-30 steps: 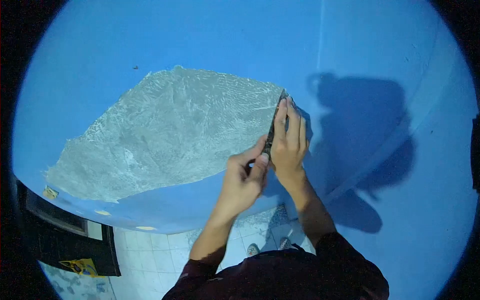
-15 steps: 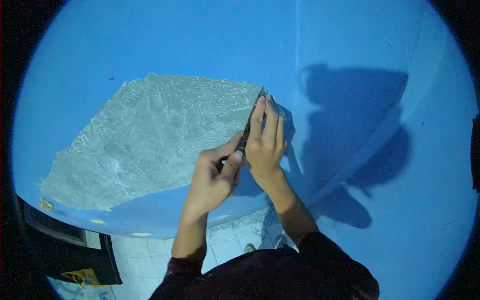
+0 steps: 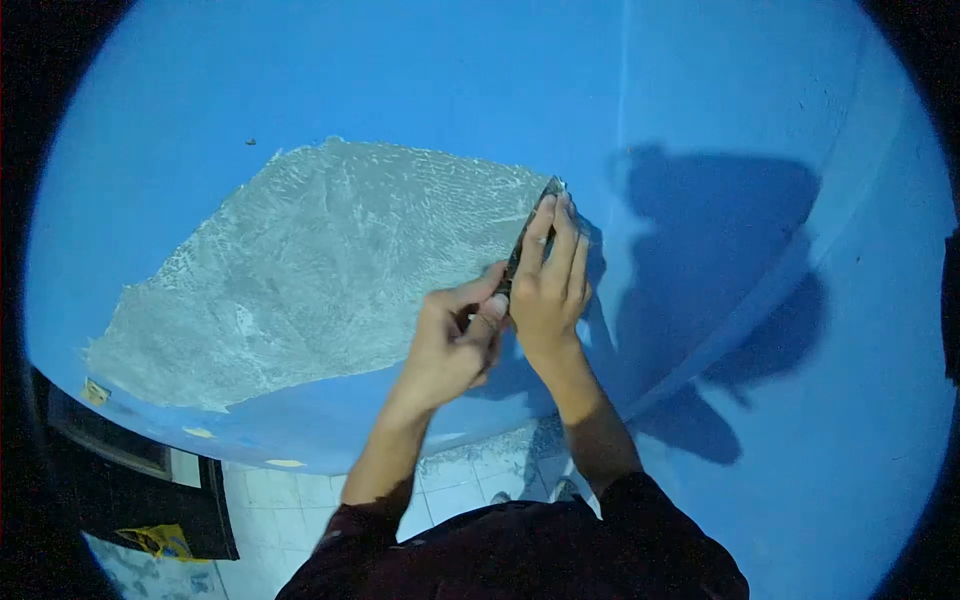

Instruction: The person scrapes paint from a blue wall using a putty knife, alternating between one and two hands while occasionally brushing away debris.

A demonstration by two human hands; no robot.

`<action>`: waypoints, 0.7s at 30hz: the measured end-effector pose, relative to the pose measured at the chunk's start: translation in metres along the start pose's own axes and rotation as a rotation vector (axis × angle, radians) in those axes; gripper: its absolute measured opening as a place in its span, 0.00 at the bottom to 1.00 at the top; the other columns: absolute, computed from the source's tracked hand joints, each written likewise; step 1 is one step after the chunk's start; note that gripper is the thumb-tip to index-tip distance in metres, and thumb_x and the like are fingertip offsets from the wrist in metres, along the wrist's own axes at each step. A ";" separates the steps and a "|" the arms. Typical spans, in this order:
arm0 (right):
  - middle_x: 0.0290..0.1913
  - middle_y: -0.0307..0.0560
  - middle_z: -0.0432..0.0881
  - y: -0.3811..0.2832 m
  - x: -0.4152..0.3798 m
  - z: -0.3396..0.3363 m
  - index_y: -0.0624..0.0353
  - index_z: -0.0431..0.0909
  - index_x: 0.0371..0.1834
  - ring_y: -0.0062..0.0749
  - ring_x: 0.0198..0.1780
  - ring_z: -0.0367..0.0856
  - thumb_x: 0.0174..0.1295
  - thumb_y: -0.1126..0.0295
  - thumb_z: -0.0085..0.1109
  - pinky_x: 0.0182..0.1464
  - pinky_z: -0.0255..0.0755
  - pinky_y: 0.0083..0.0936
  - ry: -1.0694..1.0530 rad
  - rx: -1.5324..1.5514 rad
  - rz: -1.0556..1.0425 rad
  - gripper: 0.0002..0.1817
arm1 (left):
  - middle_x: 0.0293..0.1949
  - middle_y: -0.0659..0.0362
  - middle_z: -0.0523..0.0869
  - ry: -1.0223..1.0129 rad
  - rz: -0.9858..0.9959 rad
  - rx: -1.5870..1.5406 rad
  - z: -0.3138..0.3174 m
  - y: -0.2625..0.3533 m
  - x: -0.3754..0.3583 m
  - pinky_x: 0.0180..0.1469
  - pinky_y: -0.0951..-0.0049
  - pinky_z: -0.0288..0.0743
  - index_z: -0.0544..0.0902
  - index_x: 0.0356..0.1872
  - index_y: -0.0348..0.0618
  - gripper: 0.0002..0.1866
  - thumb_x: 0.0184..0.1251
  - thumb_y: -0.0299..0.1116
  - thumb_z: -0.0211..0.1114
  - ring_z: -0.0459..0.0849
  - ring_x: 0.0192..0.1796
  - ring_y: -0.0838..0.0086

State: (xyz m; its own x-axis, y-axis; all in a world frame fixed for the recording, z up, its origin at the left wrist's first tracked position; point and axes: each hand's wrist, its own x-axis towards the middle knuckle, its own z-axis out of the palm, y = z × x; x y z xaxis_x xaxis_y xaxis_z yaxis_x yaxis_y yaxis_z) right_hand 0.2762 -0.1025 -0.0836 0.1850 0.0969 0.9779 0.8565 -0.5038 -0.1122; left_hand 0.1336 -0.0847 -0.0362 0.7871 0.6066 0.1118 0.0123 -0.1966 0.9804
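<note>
A dark, long-bladed scraper (image 3: 527,243) stands at a slant against the blue wall, at the right end of a rough grey bare patch (image 3: 300,270). My left hand (image 3: 460,340) is closed around its lower end, with the thumb on top. Higher up, my right hand (image 3: 552,295) lies along the blade, fingers stretched upward and pressing it to the wall. The tip of the blade shows just above those fingertips. My right thumb is hidden, and so is the edge touching the wall.
Blue wall (image 3: 480,70) surrounds the patch, with a corner line to the right and dark shadows beyond it. White floor tiles (image 3: 455,500) lie below. At lower left are a dark frame (image 3: 120,490) and a yellow bag-like item (image 3: 165,540).
The whole view has shifted, so the wall and hands appear farther right. Against the patch, the scraper and both hands have barely moved, keeping the same hold.
</note>
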 end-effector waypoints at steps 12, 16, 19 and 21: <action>0.60 0.61 0.77 -0.004 0.011 -0.015 0.74 0.72 0.64 0.51 0.59 0.78 0.60 0.77 0.57 0.65 0.74 0.38 -0.159 -0.024 0.118 0.27 | 0.21 0.66 0.73 -0.204 0.058 0.096 -0.015 0.037 0.024 0.16 0.78 0.59 0.78 0.67 0.37 0.19 0.80 0.30 0.56 0.67 0.16 0.84; 0.59 0.60 0.77 0.008 -0.005 -0.032 0.72 0.72 0.66 0.55 0.60 0.77 0.60 0.79 0.61 0.63 0.75 0.40 -0.180 0.176 0.165 0.28 | 0.22 0.67 0.72 -0.134 0.049 0.109 -0.007 0.026 0.019 0.16 0.78 0.57 0.77 0.69 0.39 0.20 0.80 0.30 0.56 0.66 0.18 0.84; 0.60 0.58 0.76 0.007 -0.028 -0.047 0.68 0.73 0.65 0.54 0.59 0.79 0.67 0.74 0.60 0.59 0.78 0.41 -0.167 0.271 0.146 0.23 | 0.24 0.66 0.73 -0.158 -0.030 0.052 -0.007 0.019 0.008 0.16 0.78 0.56 0.77 0.69 0.39 0.21 0.80 0.30 0.56 0.67 0.19 0.84; 0.61 0.59 0.76 0.008 -0.032 -0.054 0.68 0.73 0.66 0.55 0.59 0.79 0.67 0.74 0.59 0.59 0.78 0.41 -0.175 0.261 0.158 0.23 | 0.24 0.65 0.74 -0.150 -0.041 0.023 -0.003 0.011 -0.004 0.16 0.78 0.56 0.76 0.69 0.39 0.21 0.80 0.30 0.56 0.67 0.19 0.83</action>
State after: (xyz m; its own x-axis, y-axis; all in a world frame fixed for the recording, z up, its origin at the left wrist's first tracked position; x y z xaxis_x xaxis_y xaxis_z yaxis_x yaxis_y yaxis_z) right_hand 0.2511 -0.1554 -0.1066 0.3859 0.1922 0.9023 0.9006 -0.2903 -0.3233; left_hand 0.1285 -0.0869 -0.0250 0.8690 0.4928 0.0449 0.0587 -0.1927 0.9795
